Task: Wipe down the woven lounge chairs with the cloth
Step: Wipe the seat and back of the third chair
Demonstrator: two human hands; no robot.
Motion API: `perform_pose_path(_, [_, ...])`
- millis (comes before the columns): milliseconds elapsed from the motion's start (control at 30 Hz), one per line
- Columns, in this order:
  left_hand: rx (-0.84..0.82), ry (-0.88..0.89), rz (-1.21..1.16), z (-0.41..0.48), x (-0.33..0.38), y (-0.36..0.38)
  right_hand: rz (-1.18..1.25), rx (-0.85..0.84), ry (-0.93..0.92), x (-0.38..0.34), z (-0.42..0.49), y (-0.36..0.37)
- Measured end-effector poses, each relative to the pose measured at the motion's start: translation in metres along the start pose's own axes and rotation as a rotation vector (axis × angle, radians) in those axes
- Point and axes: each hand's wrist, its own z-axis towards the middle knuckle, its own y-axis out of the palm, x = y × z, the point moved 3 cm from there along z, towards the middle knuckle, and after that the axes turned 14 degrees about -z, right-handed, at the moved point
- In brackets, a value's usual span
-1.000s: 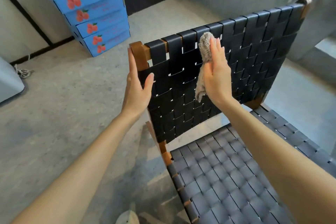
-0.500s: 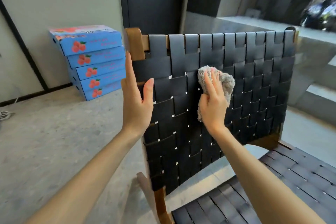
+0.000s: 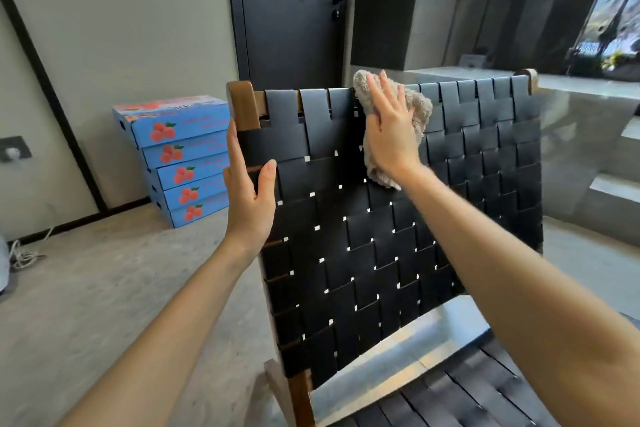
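A lounge chair stands before me, its backrest [image 3: 381, 253] woven of black straps on a brown wooden frame [image 3: 244, 107]. Part of its woven seat [image 3: 460, 399] shows at the bottom right. My right hand [image 3: 391, 135] lies flat with straight fingers on a beige fluffy cloth [image 3: 420, 114] and presses it against the upper middle of the backrest, near the top rail. My left hand [image 3: 247, 198] rests on the backrest's left edge, fingers straight along the post and thumb on the front straps.
A stack of blue fruit boxes [image 3: 180, 163] stands on the concrete floor to the left, against the wall. A dark door [image 3: 291, 17] is behind the chair. Grey concrete steps [image 3: 588, 156] rise at the right. A cable [image 3: 24, 253] lies at the far left.
My right hand has slid the cloth upward on the backrest, from mid-height to the top rail. My left hand stays on the left edge. The view has tilted up.
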Motion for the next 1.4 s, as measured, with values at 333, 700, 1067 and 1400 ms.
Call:
perform_pose_path(333, [0.030,-0.065,0.004,-0.001,0.003,0.002,-0.064,-0.098,-0.059,0.050,-0.148,0.017])
perform_pose_path(700, [0.031,-0.053,0.015,0.001,0.000,0.002,-0.077,-0.110,-0.108,0.012,0.008,-0.017])
perform_pose_path(1067, [0.033,-0.071,-0.004,-0.002,0.005,0.002,-0.160,-0.140,-0.189,0.048,-0.093,0.006])
perform_pose_path(1400, [0.040,-0.058,-0.011,-0.002,0.003,0.004,-0.092,0.002,-0.116,0.020,-0.031,0.007])
